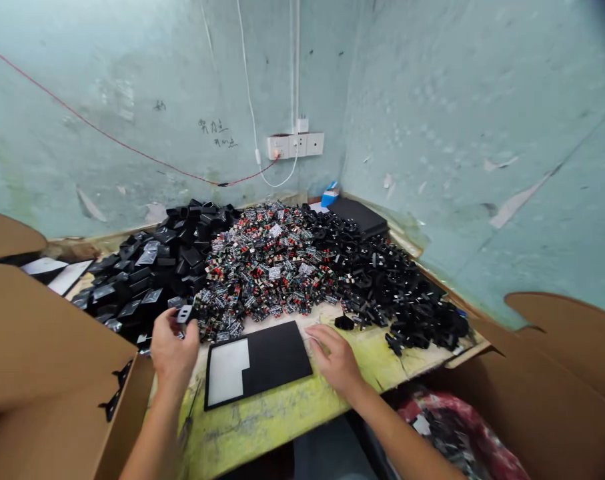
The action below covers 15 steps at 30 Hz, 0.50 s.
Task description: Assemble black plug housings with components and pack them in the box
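Note:
My left hand (173, 348) holds a small black plastic housing (184, 313) up at the near edge of a heap of black housings (147, 270). My right hand (335, 359) rests flat on the yellow-green table (282, 407), fingers spread, touching the right edge of a black mat (275, 357) that has a white patch on its left. In the middle lies a pile of small circuit boards (269, 263) with red and green parts. To the right spreads a heap of black plug parts (402, 293); one loose black piece (343, 323) lies just beyond my right fingers.
An open cardboard box (42, 360) stands at the left and another cardboard flap (562, 373) at the right. A flat black tray (357, 215) and a blue item (329, 196) sit in the far corner. A wall socket (295, 144) with cables hangs behind. A red-and-black bag (452, 427) lies below the table.

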Available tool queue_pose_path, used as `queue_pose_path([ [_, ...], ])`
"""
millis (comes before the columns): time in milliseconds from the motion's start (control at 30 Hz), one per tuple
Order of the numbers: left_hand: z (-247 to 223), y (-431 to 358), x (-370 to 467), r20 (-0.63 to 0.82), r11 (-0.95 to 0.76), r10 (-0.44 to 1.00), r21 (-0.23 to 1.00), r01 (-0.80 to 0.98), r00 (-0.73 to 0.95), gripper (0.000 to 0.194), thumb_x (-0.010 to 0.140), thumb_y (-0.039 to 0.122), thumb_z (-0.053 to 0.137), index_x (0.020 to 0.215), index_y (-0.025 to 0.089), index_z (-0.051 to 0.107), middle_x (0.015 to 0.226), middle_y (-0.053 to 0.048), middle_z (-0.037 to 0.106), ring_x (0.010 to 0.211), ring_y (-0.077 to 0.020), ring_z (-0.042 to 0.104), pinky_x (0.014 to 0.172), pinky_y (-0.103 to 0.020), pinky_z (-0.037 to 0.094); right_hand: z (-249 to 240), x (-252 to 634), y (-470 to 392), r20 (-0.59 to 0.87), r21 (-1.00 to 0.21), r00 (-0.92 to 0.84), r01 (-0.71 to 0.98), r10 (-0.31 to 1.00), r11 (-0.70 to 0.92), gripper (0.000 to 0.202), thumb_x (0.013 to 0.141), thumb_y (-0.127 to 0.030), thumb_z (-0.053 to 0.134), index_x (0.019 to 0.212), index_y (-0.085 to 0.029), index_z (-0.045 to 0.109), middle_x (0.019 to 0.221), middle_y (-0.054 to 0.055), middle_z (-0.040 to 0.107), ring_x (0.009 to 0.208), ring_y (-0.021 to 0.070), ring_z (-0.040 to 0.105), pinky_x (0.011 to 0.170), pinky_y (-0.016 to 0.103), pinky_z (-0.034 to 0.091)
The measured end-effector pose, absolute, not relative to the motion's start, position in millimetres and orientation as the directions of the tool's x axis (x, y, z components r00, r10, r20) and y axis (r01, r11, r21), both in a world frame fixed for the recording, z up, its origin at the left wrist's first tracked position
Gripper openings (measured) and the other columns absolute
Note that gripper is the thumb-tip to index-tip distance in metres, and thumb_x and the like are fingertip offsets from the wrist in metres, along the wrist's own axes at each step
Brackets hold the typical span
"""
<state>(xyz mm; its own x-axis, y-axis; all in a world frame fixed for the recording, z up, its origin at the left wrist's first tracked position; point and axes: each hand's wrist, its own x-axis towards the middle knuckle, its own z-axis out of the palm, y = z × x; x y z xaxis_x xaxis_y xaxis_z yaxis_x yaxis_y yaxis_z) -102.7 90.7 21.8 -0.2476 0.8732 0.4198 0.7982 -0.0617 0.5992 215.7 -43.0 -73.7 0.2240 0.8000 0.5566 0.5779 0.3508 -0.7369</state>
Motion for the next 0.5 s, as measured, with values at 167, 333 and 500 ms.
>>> queue_pose_path([
  [167,-11,49,-69,0.337,-0.26,0.941,0.77,0.583,-0.024,0.047,0.087,0.044,0.064,0.127,0.02,0.067,0.116,-0.012,0.068,0.101,-0.0281,0.068,0.091,-0.04,0.057,-80,240,-40,0.506,-0.77,0.281,0.573,0.816,0.281,0.027,0.1,-0.026,0.058,0.116,-0.021,0.08,0.116,0.013,0.079,0.11,0.0268,0.075,0.101,0.045,0.061],
  [333,-29,23,-58,0.184,-0.182,0.982,0.917,0.354,0.03,0.038,0.08,0.035,0.073,0.115,0.022,0.069,0.113,-0.008,0.071,0.103,-0.0261,0.069,0.095,-0.04,0.057,-73,244,-57,0.458,-0.81,0.316,0.533,0.831,0.244,0.028,0.101,-0.035,0.06,0.115,-0.021,0.079,0.115,0.012,0.079,0.105,0.0255,0.076,0.094,0.041,0.063],
  [500,-18,12,-60,-0.132,0.151,0.985,0.969,-0.193,0.108,0.058,0.076,0.031,0.081,0.132,0.025,0.066,0.107,-0.004,0.068,0.095,-0.0218,0.069,0.087,-0.039,0.06,-92,283,-133,0.302,-0.883,0.611,0.469,0.731,-0.027,0.036,0.09,-0.053,0.07,0.102,-0.021,0.08,0.104,0.012,0.082,0.089,0.0293,0.075,0.077,0.039,0.062],
])
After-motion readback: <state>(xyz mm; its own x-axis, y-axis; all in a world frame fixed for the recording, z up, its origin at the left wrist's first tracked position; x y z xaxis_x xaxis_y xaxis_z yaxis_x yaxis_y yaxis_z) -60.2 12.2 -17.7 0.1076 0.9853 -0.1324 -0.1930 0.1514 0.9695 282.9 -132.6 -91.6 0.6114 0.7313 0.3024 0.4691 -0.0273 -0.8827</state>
